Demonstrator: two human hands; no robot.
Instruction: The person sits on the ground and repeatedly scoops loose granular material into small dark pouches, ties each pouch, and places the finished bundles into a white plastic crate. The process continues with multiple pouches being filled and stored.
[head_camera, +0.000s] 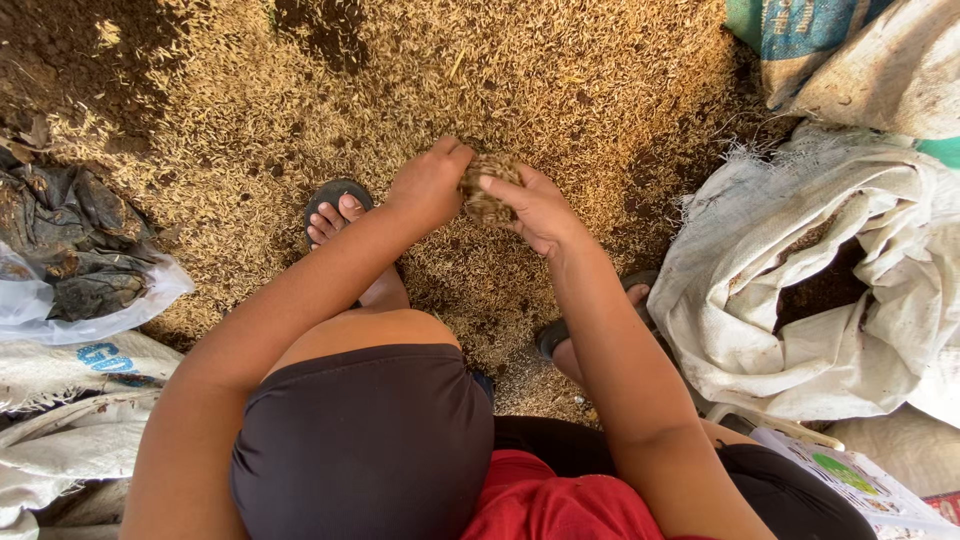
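The left hand (428, 186) curls its fingers half closed around the left side of a brown clump of dry rice husks (488, 190), above the middle of the husk-strewn ground (560, 90). The right hand (540, 210) cups the clump's other side, fingers bent against it. Both palms are hidden, and the open white woven sack (800, 290) at the right edge is cut off.

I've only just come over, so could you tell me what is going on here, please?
A person is crouched over ground covered in grain husks. The left hand and right hand together cup a clump of husks above the pile. An open white woven sack lies to the person's right, and a dark cloth on plastic lies to the left. Both feet are in sandals.
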